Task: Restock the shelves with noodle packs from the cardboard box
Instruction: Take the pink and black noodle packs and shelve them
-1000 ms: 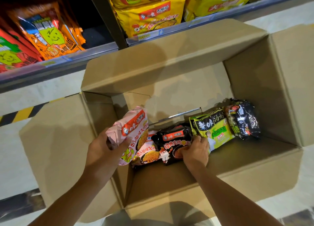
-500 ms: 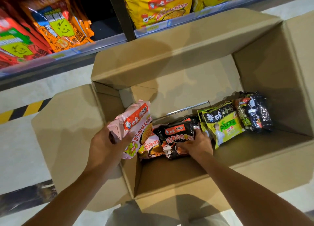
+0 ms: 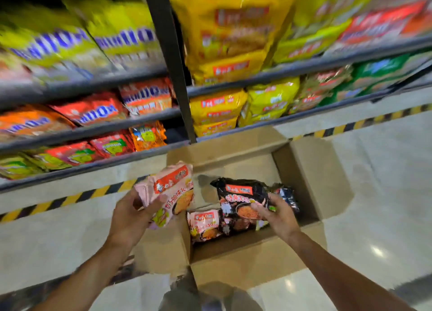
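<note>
An open cardboard box (image 3: 301, 182) stands on the floor in front of the shelves (image 3: 93, 130). My left hand (image 3: 131, 217) grips a pink noodle pack (image 3: 170, 191) above the box's left flap. My right hand (image 3: 278, 215) holds a black noodle pack (image 3: 240, 198), lifted above the box's inside. Another pink pack (image 3: 203, 224) lies in the box below it. A further dark pack (image 3: 288, 196) shows behind my right hand.
Several shelf levels hold yellow, red and orange packs, blurred by camera motion. A dark upright post (image 3: 170, 60) divides the shelving. Yellow-and-black hazard tape (image 3: 70, 198) runs along the shelf base. Shiny pale floor (image 3: 378, 217) lies to the right of the box.
The view has swung up, showing more shelf levels. My right hand has lifted the black pack out of the row in the box. My left hand still holds the pink pack.
</note>
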The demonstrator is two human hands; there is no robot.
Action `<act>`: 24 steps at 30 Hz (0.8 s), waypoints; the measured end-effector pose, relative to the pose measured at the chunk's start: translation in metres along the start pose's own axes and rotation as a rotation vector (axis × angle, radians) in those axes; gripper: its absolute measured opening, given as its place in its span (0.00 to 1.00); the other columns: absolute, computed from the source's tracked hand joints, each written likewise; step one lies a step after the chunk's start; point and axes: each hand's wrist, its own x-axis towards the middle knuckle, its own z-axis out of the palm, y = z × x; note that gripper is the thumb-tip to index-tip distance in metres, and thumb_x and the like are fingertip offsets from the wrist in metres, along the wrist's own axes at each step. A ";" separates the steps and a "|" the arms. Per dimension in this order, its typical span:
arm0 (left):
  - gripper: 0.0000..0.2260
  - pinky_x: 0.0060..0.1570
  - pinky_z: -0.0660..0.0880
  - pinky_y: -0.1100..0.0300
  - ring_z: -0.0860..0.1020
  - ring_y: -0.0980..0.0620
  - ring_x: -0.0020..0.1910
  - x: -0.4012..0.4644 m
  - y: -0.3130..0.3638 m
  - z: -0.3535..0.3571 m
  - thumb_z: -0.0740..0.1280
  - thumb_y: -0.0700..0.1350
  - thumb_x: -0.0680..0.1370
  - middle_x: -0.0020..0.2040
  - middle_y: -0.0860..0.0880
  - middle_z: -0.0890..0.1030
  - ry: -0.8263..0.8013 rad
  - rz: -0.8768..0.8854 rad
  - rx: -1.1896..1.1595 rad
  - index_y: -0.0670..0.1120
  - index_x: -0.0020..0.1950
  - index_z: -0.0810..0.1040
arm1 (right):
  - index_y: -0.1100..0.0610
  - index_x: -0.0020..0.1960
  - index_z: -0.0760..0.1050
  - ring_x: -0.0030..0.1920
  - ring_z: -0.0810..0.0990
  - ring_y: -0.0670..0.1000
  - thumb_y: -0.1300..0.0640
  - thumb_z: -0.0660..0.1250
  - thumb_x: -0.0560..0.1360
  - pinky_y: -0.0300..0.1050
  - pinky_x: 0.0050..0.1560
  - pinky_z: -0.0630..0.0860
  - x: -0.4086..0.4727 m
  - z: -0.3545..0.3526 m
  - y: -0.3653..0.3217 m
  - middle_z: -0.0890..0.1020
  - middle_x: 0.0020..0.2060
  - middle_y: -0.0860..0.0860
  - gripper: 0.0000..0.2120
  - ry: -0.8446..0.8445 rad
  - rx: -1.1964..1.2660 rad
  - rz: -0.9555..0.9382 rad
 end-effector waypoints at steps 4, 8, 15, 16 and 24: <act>0.06 0.31 0.76 0.70 0.84 0.58 0.38 -0.064 0.120 -0.068 0.73 0.41 0.76 0.39 0.55 0.85 0.014 0.061 -0.069 0.42 0.51 0.82 | 0.55 0.52 0.82 0.46 0.83 0.42 0.54 0.75 0.74 0.35 0.49 0.76 -0.098 -0.051 -0.124 0.86 0.45 0.47 0.09 0.018 -0.012 -0.101; 0.10 0.45 0.81 0.57 0.84 0.48 0.47 -0.128 0.198 -0.140 0.73 0.46 0.76 0.49 0.48 0.87 0.008 0.140 -0.129 0.43 0.54 0.83 | 0.55 0.50 0.82 0.36 0.82 0.44 0.56 0.73 0.75 0.30 0.36 0.75 -0.189 -0.082 -0.216 0.85 0.37 0.47 0.05 0.064 0.011 -0.230; 0.07 0.37 0.79 0.65 0.85 0.54 0.42 -0.214 0.294 -0.231 0.69 0.36 0.77 0.44 0.51 0.87 -0.024 0.263 -0.265 0.42 0.54 0.82 | 0.58 0.55 0.80 0.44 0.85 0.43 0.59 0.71 0.77 0.33 0.44 0.78 -0.322 -0.105 -0.337 0.86 0.45 0.49 0.08 0.073 0.026 -0.463; 0.08 0.41 0.79 0.63 0.85 0.51 0.45 -0.222 0.303 -0.242 0.71 0.38 0.77 0.46 0.50 0.87 -0.013 0.290 -0.279 0.42 0.55 0.82 | 0.60 0.53 0.80 0.41 0.83 0.38 0.62 0.70 0.77 0.29 0.41 0.76 -0.337 -0.106 -0.350 0.85 0.43 0.49 0.06 0.076 0.037 -0.498; 0.14 0.52 0.80 0.55 0.85 0.52 0.52 -0.295 0.355 -0.310 0.74 0.45 0.75 0.52 0.50 0.87 0.077 0.464 -0.364 0.51 0.59 0.79 | 0.53 0.49 0.79 0.51 0.81 0.44 0.36 0.72 0.71 0.41 0.53 0.75 -0.409 -0.121 -0.422 0.85 0.46 0.42 0.20 0.066 0.094 -0.749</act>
